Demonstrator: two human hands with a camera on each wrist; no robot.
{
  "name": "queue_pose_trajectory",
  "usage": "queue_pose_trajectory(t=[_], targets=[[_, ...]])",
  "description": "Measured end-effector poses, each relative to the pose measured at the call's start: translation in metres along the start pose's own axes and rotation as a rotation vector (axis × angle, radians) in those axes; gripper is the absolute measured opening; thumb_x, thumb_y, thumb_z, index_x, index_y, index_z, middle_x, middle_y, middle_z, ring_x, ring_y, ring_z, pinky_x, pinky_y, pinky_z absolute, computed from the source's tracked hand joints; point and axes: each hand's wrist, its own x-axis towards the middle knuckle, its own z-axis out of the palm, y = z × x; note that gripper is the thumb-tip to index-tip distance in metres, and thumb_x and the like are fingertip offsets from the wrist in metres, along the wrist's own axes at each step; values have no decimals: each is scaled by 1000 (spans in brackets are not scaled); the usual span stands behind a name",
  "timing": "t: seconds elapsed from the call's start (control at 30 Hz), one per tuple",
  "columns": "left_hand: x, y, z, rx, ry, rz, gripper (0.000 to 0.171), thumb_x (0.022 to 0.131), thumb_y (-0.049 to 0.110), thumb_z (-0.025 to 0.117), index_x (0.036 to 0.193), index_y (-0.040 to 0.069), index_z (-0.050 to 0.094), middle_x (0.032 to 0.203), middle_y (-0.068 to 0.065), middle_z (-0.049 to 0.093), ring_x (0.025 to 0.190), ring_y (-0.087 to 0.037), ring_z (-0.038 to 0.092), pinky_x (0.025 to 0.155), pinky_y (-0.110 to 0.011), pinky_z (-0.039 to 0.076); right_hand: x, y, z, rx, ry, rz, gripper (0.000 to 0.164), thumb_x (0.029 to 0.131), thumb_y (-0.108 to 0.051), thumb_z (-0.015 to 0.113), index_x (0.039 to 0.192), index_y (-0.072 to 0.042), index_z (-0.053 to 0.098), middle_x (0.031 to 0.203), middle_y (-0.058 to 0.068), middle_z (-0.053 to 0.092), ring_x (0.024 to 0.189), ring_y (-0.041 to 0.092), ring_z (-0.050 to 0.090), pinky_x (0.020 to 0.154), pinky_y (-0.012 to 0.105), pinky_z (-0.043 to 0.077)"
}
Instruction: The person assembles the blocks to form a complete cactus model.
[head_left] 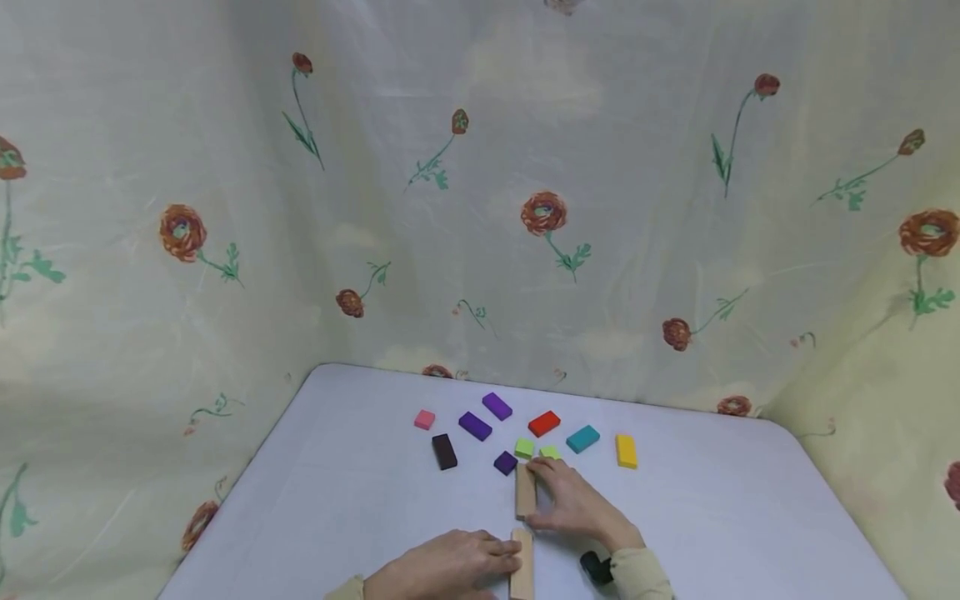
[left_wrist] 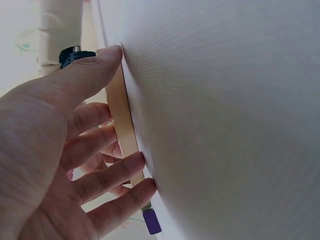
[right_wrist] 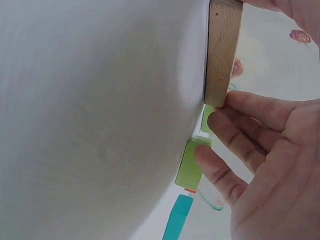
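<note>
Two long plain wooden blocks lie nearly end to end on the white table. My left hand [head_left: 450,565] holds the nearer wooden block [head_left: 522,575], thumb at its near end and fingers along its left side, as the left wrist view shows. The farther wooden block [head_left: 526,493] is pinched lengthwise by my right hand [head_left: 576,502], with the thumb at the near end and a fingertip at the far end. Just beyond it are two light green blocks [head_left: 524,447], one close by the right fingers in the right wrist view. A small dark purple block [head_left: 506,462] sits left of them.
Loose blocks lie farther back: black [head_left: 445,452], pink [head_left: 424,419], two purple [head_left: 476,426], red [head_left: 544,423], teal [head_left: 582,438] and yellow [head_left: 626,451]. A flower-patterned curtain [head_left: 465,250] surrounds the back and sides of the table [head_left: 360,467]. A black device [head_left: 596,568] is at the right wrist.
</note>
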Motion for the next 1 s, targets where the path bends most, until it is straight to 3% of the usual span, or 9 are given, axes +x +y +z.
queue_pose_trajectory(t=[0.23, 0.4, 1.0], targets=[[-1, 2, 2, -4, 44, 4, 47, 98, 49, 46, 137, 25, 54, 143, 8, 52, 120, -6, 58, 88, -20, 52, 2, -1, 0, -10, -7, 8, 89, 70, -63, 73, 139, -12, 50, 144, 12, 47, 132, 33, 45, 105, 57, 39], [3, 5, 3, -47, 33, -21, 45, 100, 47, 42, 136, 22, 55, 142, 7, 53, 119, -8, 58, 86, -22, 53, 1, -1, 1, -7, -12, 21, 89, 70, -63, 73, 140, -12, 50, 144, 12, 47, 133, 33, 44, 105, 59, 38], [6, 8, 4, -57, 23, -67, 46, 98, 48, 45, 136, 24, 55, 141, 8, 53, 117, -7, 59, 86, -22, 53, -3, -3, -3, -19, -20, -8, 88, 72, -66, 70, 139, -13, 50, 143, 12, 49, 133, 33, 44, 107, 60, 35]])
